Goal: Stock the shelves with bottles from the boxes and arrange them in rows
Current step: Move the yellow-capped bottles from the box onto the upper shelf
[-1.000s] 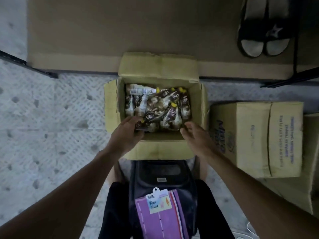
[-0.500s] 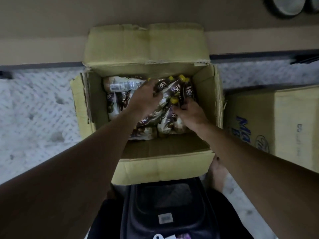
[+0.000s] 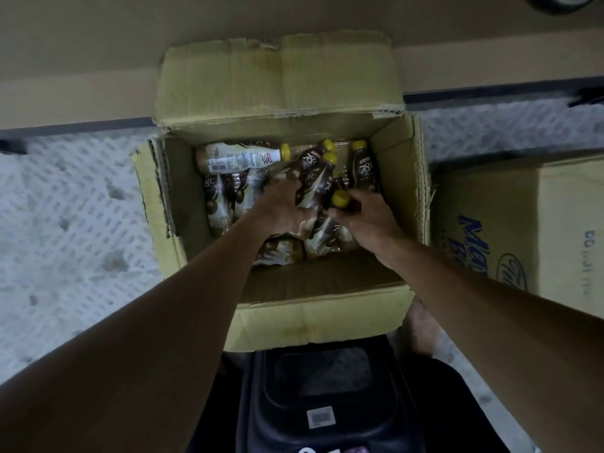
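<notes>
Bottles [image 3: 222,204] lie heaped in the open box [image 3: 183,197] on the floor straight ahead of us, most on their sides with yellow caps toward the far wall. Both our arms reach down into it.

Our left grip [image 3: 281,207] is curled over the lower body of a dark bottle [image 3: 315,178], fingers wrapped across its label. That bottle's long axis runs away from the palm, up and to the right, so the cap is its far end.

Our right grip [image 3: 366,220] is closed on the neck of a yellow-capped bottle [image 3: 340,199], pinching just below the cap. The cap points back toward the left grip. The body is hidden under the palm, so we cannot tell how it lies.

The two held bottles sit close together in the middle of the box, the right one nearer the right-hand wall. A pale bottle [image 3: 242,158] lies crosswise along the back.

We judge the lift should go straight up, with the hands parting as they rise, or the bottles may knock together. A tan board [image 3: 294,14] runs beyond the box and is perhaps the lowest shelf. A closed box [image 3: 523,230] stands to the right.
</notes>
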